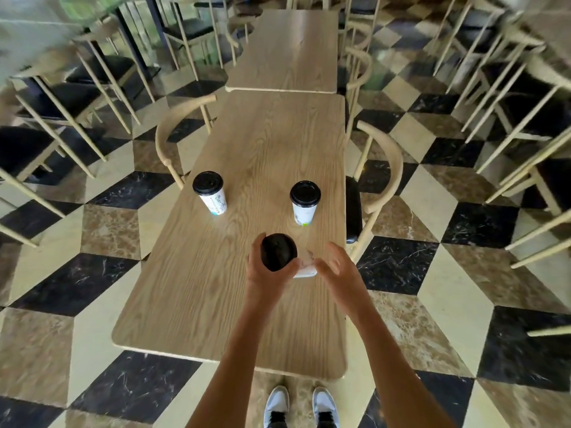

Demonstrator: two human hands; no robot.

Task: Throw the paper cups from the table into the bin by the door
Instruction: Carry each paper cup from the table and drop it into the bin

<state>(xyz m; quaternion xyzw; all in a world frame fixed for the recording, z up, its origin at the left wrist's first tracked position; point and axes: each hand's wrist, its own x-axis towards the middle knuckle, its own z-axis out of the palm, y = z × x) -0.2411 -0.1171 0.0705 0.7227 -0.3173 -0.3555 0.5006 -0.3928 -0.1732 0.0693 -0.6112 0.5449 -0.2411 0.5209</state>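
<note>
Two white paper cups with black lids stand upright on the long wooden table (197, 288): one on the left (210, 193), one on the right (304, 202). A third paper cup (278, 251) with a black lid is tilted toward me above the table, and my left hand (267, 270) grips it around its top. Its white body (306, 271) shows between my hands. My right hand (335, 267) hovers just right of that cup with fingers spread, holding nothing. No bin or door is in view.
Pale wooden chairs (173, 131) are pushed in along both sides of the table. A second table (287, 50) adjoins the far end. More chairs crowd the left and right of the room. The floor is checkered marble (401, 217). My shoes (301, 406) stand at the table's near edge.
</note>
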